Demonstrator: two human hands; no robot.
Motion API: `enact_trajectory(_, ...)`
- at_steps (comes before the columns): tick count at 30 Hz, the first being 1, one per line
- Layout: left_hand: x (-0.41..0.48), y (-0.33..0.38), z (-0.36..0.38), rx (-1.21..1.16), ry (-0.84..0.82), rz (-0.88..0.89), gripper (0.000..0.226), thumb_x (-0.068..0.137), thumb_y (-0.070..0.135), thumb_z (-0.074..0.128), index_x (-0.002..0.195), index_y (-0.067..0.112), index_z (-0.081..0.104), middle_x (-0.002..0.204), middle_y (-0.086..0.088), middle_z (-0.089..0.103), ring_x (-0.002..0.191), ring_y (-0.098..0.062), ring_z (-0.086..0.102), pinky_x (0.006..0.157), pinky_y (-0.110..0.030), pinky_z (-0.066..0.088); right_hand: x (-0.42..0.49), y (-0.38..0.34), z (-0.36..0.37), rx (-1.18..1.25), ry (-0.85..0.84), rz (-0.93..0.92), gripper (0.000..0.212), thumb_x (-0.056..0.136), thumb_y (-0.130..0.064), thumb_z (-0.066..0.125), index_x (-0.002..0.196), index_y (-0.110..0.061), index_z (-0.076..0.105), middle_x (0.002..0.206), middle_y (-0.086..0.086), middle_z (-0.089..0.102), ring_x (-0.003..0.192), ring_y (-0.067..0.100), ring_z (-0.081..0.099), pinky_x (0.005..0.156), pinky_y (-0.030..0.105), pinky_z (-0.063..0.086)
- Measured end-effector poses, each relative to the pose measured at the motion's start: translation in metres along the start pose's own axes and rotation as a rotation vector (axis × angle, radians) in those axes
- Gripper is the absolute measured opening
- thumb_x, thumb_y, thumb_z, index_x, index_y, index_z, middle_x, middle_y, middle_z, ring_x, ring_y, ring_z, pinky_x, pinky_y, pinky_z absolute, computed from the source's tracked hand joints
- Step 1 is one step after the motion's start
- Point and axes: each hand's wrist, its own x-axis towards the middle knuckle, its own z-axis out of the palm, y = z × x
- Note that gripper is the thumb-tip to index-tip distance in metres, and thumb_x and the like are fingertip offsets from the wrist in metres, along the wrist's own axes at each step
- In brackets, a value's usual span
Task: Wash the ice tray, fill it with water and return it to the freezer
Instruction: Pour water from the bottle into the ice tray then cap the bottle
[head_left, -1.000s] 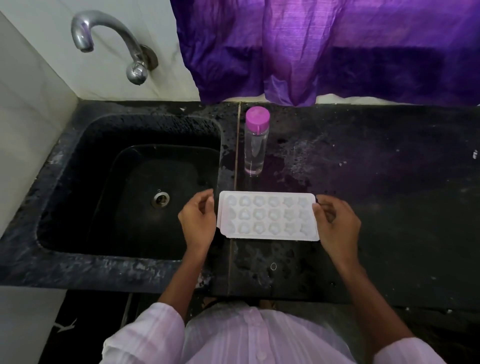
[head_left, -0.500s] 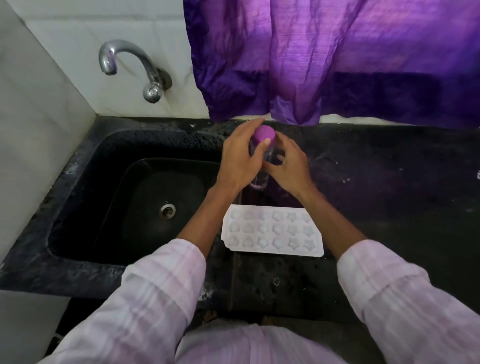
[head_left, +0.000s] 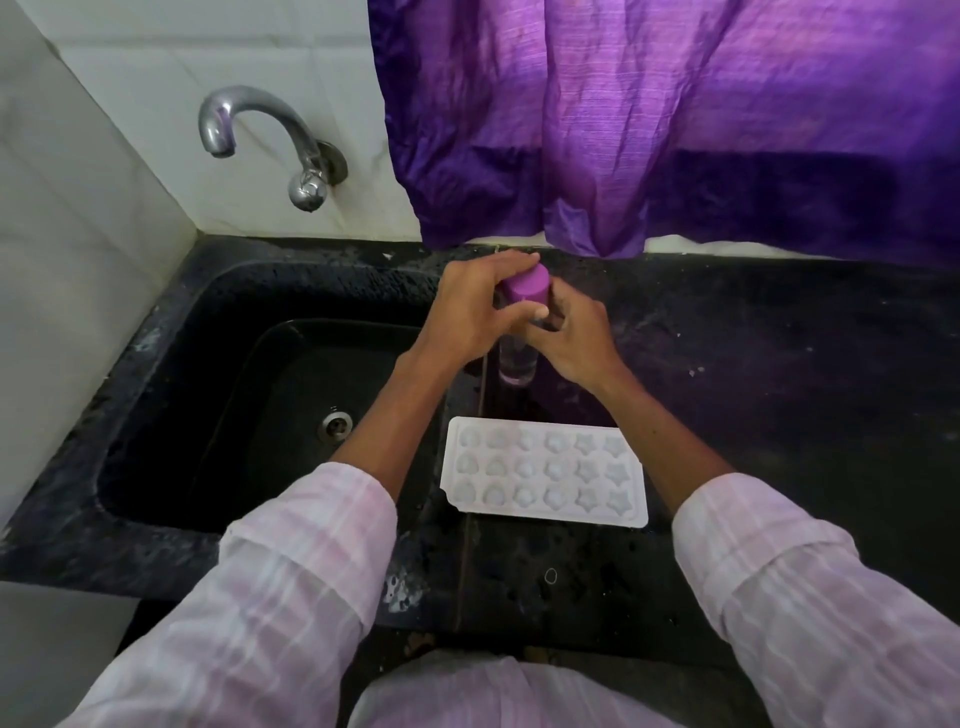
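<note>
A white ice tray (head_left: 545, 475) with star and heart moulds lies flat on the black counter (head_left: 779, 415), just right of the sink. Behind it stands a clear water bottle (head_left: 517, 366) with a purple cap (head_left: 525, 287). My left hand (head_left: 475, 309) grips the cap, fingers over its top and thumb across its front. My right hand (head_left: 574, 338) is curled around the bottle's body just below the cap. Both hands hide most of the upper bottle. Neither hand touches the tray.
A black sink (head_left: 249, 395) with a metal drain (head_left: 337, 422) fills the left side. A chrome tap (head_left: 260, 140) juts from the white tiled wall above it. A purple curtain (head_left: 675, 119) hangs over the back of the counter.
Both hands left the ends of the ice tray and reached back to the bottle. The left hand now closes over the cap and the right wraps the bottle's body.
</note>
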Motion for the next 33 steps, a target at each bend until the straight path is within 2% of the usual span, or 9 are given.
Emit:
enact_trajectory(3,0.014,-0.011,-0.02,0.044,-0.188,0.105,0.068,0.073,0.028,0.086,0.133,0.006,0.063,0.133,-0.01,0.065,0.123,-0.017,0.061,0.105,-0.03,0.049,0.002,0.0,0.0,0.026,-0.035,0.025,0.053,0.077,-0.023,0.084,0.124,-0.014,0.063,0.109,-0.004,0.073,0.1,0.008,0.069,0.09,0.024,0.055)
enact_trajectory(8,0.028,-0.016,-0.029,0.038,-0.346,0.173,0.063,0.08,0.029,0.08,0.137,0.011,0.059,0.14,-0.009,0.06,0.131,-0.016,0.055,0.108,-0.026,0.046,0.004,0.002,0.0,0.01,-0.039,0.031,0.052,0.077,-0.022,0.084,0.124,-0.014,0.063,0.108,-0.004,0.073,0.099,0.008,0.069,0.09,0.024,0.054)
enact_trajectory(13,0.021,-0.017,-0.009,-0.015,-0.136,0.122,0.058,0.074,0.036,0.085,0.121,0.006,0.07,0.116,-0.007,0.072,0.107,-0.016,0.067,0.093,-0.037,0.055,0.002,0.004,0.004,0.009,0.021,0.011,0.053,0.076,-0.025,0.085,0.123,-0.013,0.063,0.104,-0.005,0.073,0.094,0.006,0.07,0.083,0.023,0.057)
enact_trajectory(16,0.017,-0.012,0.01,0.076,0.082,0.05,0.053,0.072,0.048,0.083,0.101,0.007,0.067,0.096,-0.004,0.069,0.085,-0.017,0.062,0.076,-0.033,0.052,0.003,0.005,0.007,-0.021,0.042,0.002,0.056,0.075,-0.021,0.085,0.126,-0.013,0.062,0.104,-0.005,0.072,0.093,0.007,0.07,0.081,0.023,0.057)
enact_trajectory(19,0.015,-0.006,0.023,0.05,0.151,-0.097,0.059,0.071,0.053,0.082,0.1,0.008,0.056,0.099,-0.003,0.057,0.086,-0.013,0.051,0.073,-0.023,0.046,0.004,0.008,0.006,-0.038,0.04,0.003,0.061,0.075,-0.017,0.084,0.131,-0.013,0.059,0.108,-0.004,0.07,0.097,0.011,0.069,0.084,0.023,0.057)
enact_trajectory(23,0.011,-0.008,0.005,-0.386,-0.151,-0.107,0.07,0.081,0.013,0.079,0.141,0.013,0.044,0.137,-0.004,0.056,0.126,-0.012,0.055,0.106,-0.031,0.047,0.004,0.008,0.002,-0.012,0.016,-0.001,0.053,0.076,-0.02,0.084,0.125,-0.015,0.063,0.103,-0.011,0.07,0.094,-0.001,0.068,0.085,0.02,0.055)
enact_trajectory(26,0.01,-0.013,-0.01,-0.436,-0.177,-0.052,0.069,0.081,-0.01,0.071,0.144,0.008,0.047,0.134,-0.011,0.063,0.126,-0.015,0.06,0.107,-0.032,0.048,0.003,0.008,0.004,0.015,0.0,0.016,0.055,0.073,-0.031,0.086,0.123,-0.02,0.063,0.105,-0.008,0.073,0.097,0.006,0.07,0.09,0.034,0.057)
enact_trajectory(30,0.02,-0.011,-0.009,-0.225,-0.043,-0.045,0.06,0.07,0.022,0.09,0.124,0.014,0.066,0.107,0.001,0.07,0.094,-0.007,0.069,0.084,-0.027,0.059,0.004,0.009,0.001,0.016,-0.006,0.027,0.056,0.072,-0.034,0.085,0.121,-0.02,0.063,0.103,-0.006,0.074,0.095,0.009,0.071,0.088,0.038,0.059)
enact_trajectory(33,0.023,-0.012,0.002,-0.03,0.001,-0.021,0.057,0.065,0.05,0.088,0.108,0.019,0.067,0.098,0.004,0.054,0.087,-0.004,0.053,0.076,-0.019,0.045,0.005,0.009,0.0,-0.017,-0.003,0.015,0.053,0.074,-0.028,0.086,0.121,-0.016,0.064,0.098,-0.009,0.072,0.088,-0.002,0.068,0.08,0.021,0.057)
